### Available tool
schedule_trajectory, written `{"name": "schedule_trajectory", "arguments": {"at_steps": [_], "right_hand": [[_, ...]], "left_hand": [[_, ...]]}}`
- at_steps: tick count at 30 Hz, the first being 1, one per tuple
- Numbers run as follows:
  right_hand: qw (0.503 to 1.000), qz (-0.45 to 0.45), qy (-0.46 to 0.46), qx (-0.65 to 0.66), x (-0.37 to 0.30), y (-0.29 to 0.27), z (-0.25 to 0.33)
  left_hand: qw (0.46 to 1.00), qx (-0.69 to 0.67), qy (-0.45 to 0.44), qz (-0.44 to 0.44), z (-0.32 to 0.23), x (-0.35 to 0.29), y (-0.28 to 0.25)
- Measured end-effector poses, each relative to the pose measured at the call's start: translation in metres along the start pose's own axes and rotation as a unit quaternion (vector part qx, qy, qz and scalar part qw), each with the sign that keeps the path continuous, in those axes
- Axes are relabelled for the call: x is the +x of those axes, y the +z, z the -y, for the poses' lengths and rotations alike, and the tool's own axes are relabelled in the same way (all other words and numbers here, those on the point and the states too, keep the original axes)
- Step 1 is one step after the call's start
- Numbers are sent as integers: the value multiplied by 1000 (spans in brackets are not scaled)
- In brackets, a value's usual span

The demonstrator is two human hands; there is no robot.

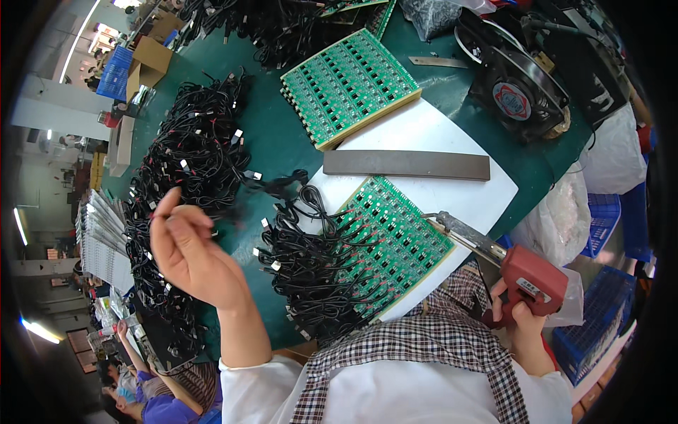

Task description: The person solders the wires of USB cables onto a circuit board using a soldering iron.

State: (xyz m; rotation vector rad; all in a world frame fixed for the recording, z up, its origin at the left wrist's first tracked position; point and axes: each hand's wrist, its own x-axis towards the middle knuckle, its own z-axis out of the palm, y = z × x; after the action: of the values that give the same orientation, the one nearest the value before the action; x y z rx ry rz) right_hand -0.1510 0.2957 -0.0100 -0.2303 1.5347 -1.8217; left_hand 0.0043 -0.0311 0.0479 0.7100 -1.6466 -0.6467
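My left hand [194,258] is raised over the left of the table, thumb and fingers pinched together. A red bit shows at its fingertips and a blurred dark strand beside it, seemingly one of the black cables. My right hand [525,321] grips a red soldering gun [534,280], whose metal tip reaches the right edge of a green circuit board panel [399,240]. Several black cables [304,265] with white-metal plugs lie over that panel's left side, their red wire ends along its rows. The panel rests on a white board [462,205].
A dark flat bar [406,165] lies just beyond the panel. Behind it sits a stack of green panels [351,86]. A large heap of black cables [187,155] spreads at left. At far right stand a black fan [519,92] and blue crates [592,321]. Another person [166,396] works at lower left.
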Motion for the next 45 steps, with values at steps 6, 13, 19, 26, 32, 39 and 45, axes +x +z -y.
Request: {"name": "schedule_trajectory", "arguments": {"at_steps": [6, 13, 19, 26, 32, 39, 45], "right_hand": [[1000, 4, -11, 2, 9, 4, -6], [997, 50, -8, 55, 11, -1, -7], [996, 50, 27, 75, 8, 1, -5], [998, 25, 46, 38, 9, 4, -3], [990, 101, 71, 65, 12, -1, 1], [987, 90, 116, 72, 11, 3, 9], [977, 133, 149, 68, 15, 3, 14]], "left_hand": [[856, 326, 309, 256, -13, -12, 3], [858, 156, 113, 476, -14, -63, 29], [871, 116, 78, 471, -8, -70, 34], [866, 126, 149, 460, -8, -73, 35], [821, 129, 232, 506, -7, -70, 37], [775, 121, 264, 561, -7, -61, 38], [787, 111, 255, 551, -8, -67, 39]]}}
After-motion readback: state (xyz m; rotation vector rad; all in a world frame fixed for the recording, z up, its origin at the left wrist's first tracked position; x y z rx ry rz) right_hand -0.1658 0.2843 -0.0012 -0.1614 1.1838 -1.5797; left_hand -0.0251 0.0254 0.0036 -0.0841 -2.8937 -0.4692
